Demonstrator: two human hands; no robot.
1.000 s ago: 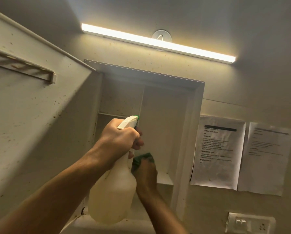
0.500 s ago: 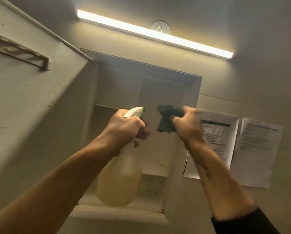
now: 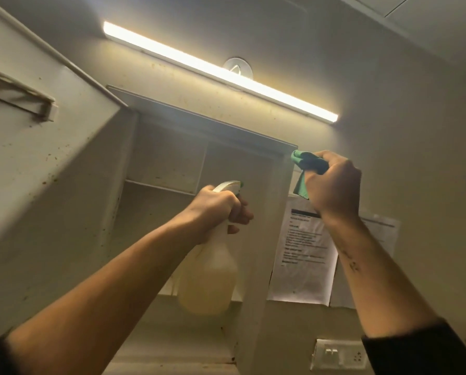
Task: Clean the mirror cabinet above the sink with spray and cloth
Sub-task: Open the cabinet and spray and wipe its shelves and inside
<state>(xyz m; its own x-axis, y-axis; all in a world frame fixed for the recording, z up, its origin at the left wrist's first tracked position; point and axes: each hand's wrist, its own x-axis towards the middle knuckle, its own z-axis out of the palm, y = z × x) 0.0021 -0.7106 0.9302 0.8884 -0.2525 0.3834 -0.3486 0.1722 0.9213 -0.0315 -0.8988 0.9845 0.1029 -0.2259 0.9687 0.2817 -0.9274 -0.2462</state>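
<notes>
The wall (image 3: 389,171) fills the background of the head view, lit by a long light bar (image 3: 221,73) that runs diagonally above the cabinet. The cabinet door (image 3: 37,158) stands open at the left edge of the view; its inner face is speckled with brown spots and carries a narrow rail near its upper left. The mirror cabinet (image 3: 213,136) is mounted on the wall below the light bar. Its interior is open to view, with a vertical divider and a horizontal shelf in the upper part.

Two printed paper sheets (image 3: 305,266) are fixed to the wall just beside the cabinet's right side panel, partly hidden behind the right forearm. A white switch plate (image 3: 340,355) sits on the wall near the lower right.

The spray bottle (image 3: 207,280), translucent with pale yellowish liquid, hangs in front of the lower cabinet opening, its white nozzle pointing into the interior. The left hand (image 3: 215,207) is wrapped around the bottle's neck, fingers curled at the trigger.

The right hand (image 3: 332,185) is closed in a fist around the green cloth (image 3: 303,169). The cloth is bunched, with its exposed end touching the upper right corner of the cabinet frame.
</notes>
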